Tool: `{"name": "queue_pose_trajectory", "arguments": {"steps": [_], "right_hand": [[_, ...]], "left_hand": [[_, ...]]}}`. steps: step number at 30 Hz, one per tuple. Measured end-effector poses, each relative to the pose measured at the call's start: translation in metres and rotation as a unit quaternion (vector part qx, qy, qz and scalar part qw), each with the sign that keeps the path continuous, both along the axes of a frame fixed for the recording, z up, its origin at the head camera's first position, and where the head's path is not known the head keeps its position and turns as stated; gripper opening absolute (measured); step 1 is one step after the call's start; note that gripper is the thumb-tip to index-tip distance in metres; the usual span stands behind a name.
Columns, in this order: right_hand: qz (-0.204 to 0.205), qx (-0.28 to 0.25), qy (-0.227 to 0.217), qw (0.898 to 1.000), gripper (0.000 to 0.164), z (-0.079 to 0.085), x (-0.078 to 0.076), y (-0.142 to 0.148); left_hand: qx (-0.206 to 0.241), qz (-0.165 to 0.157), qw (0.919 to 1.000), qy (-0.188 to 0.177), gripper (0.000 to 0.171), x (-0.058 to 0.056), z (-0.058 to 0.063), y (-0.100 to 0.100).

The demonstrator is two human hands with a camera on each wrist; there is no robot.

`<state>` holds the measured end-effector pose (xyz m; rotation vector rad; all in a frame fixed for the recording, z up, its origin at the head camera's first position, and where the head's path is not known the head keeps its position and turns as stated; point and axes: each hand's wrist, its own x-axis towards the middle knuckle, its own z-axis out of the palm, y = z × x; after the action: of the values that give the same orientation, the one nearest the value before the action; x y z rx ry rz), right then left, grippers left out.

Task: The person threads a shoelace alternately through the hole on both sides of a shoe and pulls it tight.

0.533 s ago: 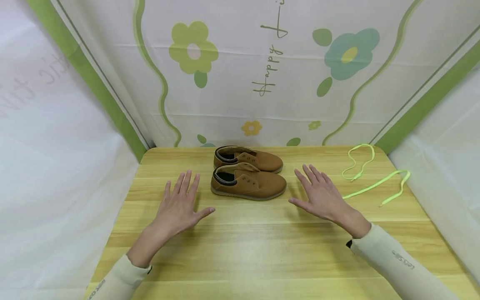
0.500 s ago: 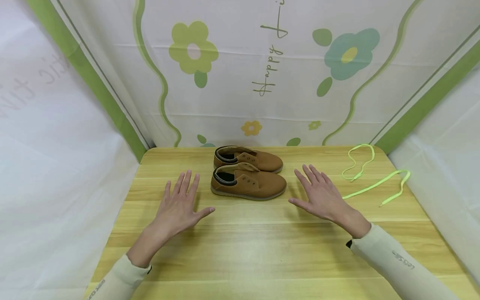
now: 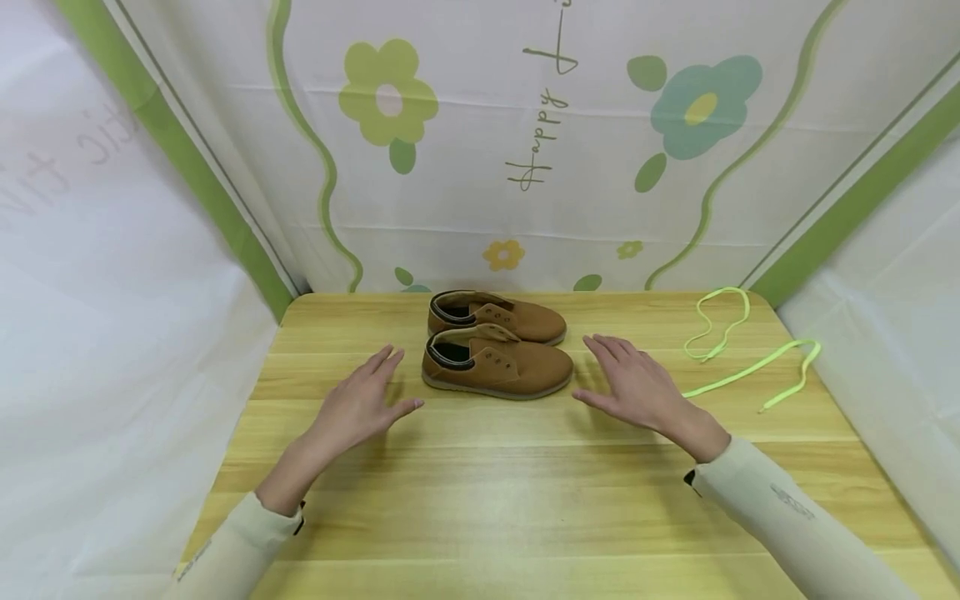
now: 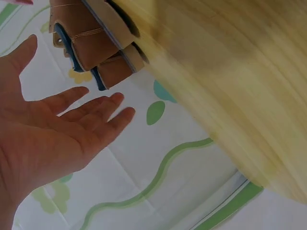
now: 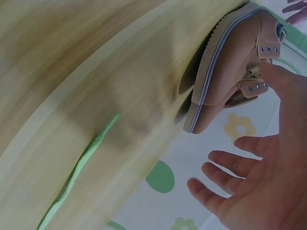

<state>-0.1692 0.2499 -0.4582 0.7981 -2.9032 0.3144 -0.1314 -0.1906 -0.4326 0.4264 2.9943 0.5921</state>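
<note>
Two brown shoes without laces stand side by side at the back of the table, toes to the right: the near shoe (image 3: 525, 371) partly hides the far shoe (image 3: 536, 321). Just left of their heels hovers my left hand (image 3: 356, 408), fingers extended and holding nothing. My right hand (image 3: 637, 387) is off the toes, thumb apart from the fingers, also holding nothing. In the left wrist view the heels (image 4: 91, 48) lie beyond the fingertips. The right wrist view has the near shoe (image 5: 230, 62) past the thumb, with its eyelets bare.
Two neon green shoelaces lie at the table's right: a looped lace (image 3: 723, 342) at the back and a longer lace (image 3: 772, 362) closer, partly behind the right hand. A flower-printed curtain (image 3: 450, 200) rises behind the wooden table (image 3: 480, 500), with white cloth on both sides.
Both hands have turned with their palms more inward, and their fingers have drawn closer together. The right hand has shifted slightly left toward the toes. Shoes and laces stay in place.
</note>
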Motion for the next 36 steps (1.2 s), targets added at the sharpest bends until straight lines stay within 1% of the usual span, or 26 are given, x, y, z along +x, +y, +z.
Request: {"name": "queue_pose_trajectory", "arguments": {"steps": [2,5,9,14,18,22,25,29,33,36], "right_hand": [[0.0,-0.01,-0.011,1.0,0.091,-0.001,-0.003,-0.002],[-0.007,-0.021,-0.04,0.999,0.091,-0.002,-0.008,-0.005],[-0.012,-0.027,-0.075,0.997,0.091,-0.005,-0.015,-0.008],[-0.002,-0.045,-0.097,0.994,0.091,-0.011,-0.024,-0.012],[0.004,-0.06,-0.11,0.992,0.09,-0.016,-0.031,-0.017],[0.011,-0.068,-0.123,0.99,0.091,-0.021,-0.035,-0.022],[0.018,-0.074,-0.128,0.989,0.09,-0.023,-0.038,-0.026],[0.022,-0.084,-0.134,0.987,0.087,-0.028,-0.041,-0.028],[0.022,-0.091,-0.127,0.987,0.084,-0.031,-0.042,-0.029],[0.025,-0.098,-0.117,0.988,0.081,-0.034,-0.042,-0.029]], "left_hand": [[0.02,0.002,0.9997,-0.01,0.089,-0.003,-0.002,-0.001],[0.052,-0.001,0.9983,-0.024,0.088,-0.009,-0.007,-0.001],[0.1,-0.001,0.994,-0.046,0.088,-0.02,-0.012,0.0],[0.134,-0.005,0.9887,-0.066,0.088,-0.033,-0.021,0.007],[0.145,-0.011,0.9865,-0.077,0.087,-0.041,-0.026,0.014],[0.15,-0.013,0.9848,-0.087,0.089,-0.045,-0.03,0.019],[0.152,-0.011,0.9846,-0.087,0.088,-0.049,-0.033,0.02],[0.154,-0.011,0.9846,-0.081,0.083,-0.056,-0.036,0.022],[0.155,-0.013,0.9849,-0.075,0.078,-0.063,-0.039,0.024],[0.162,-0.007,0.9836,-0.078,0.076,-0.067,-0.041,0.025]]}}
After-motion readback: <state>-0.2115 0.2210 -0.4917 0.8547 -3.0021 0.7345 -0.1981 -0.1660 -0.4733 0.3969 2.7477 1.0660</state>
